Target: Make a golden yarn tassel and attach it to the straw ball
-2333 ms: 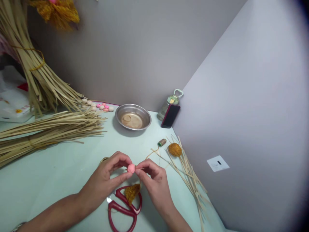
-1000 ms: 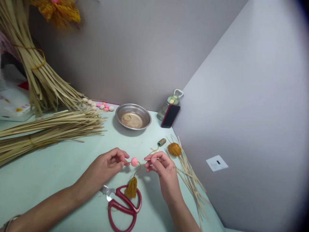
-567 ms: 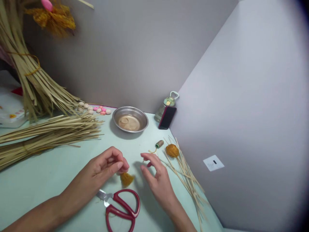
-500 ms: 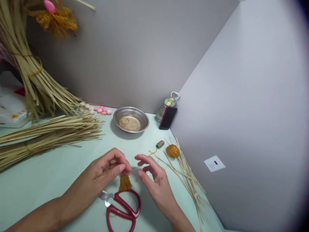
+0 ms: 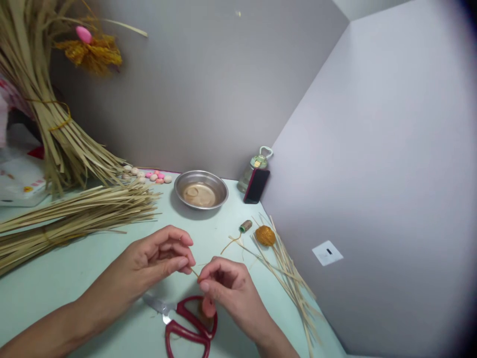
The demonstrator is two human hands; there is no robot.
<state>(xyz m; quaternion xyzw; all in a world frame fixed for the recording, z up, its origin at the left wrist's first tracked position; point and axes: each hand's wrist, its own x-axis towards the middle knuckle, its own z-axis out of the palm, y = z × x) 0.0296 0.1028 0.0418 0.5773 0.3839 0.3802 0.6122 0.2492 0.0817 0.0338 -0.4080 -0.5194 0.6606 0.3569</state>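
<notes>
A thin golden cord (image 5: 194, 272) runs between my two hands. My left hand (image 5: 160, 256) pinches one end of it between thumb and fingers. The thumb and index finger of my right hand (image 5: 227, 286) are closed on the cord's other end. Just below my right fingertips shows a small orange-pink piece (image 5: 209, 307), partly covered by the fingers. Red-handled scissors (image 5: 192, 333) lie on the table under my hands, blades toward the left. The golden tassel is not clearly visible; a blurred brown patch shows behind the orange-pink piece.
Straw bundles (image 5: 74, 214) fill the left side. A metal bowl (image 5: 201, 190) holds water; beads (image 5: 153, 177) lie beside it. A phone (image 5: 257, 186) leans on a bottle (image 5: 248, 174). A thread spool (image 5: 246, 226), golden ball (image 5: 265, 235) and loose straws (image 5: 290, 273) lie right.
My right hand has moved left and down and closed on the cord. The tassel no longer hangs clearly under my left hand, and an orange-pink piece now shows. The view has shifted slightly.
</notes>
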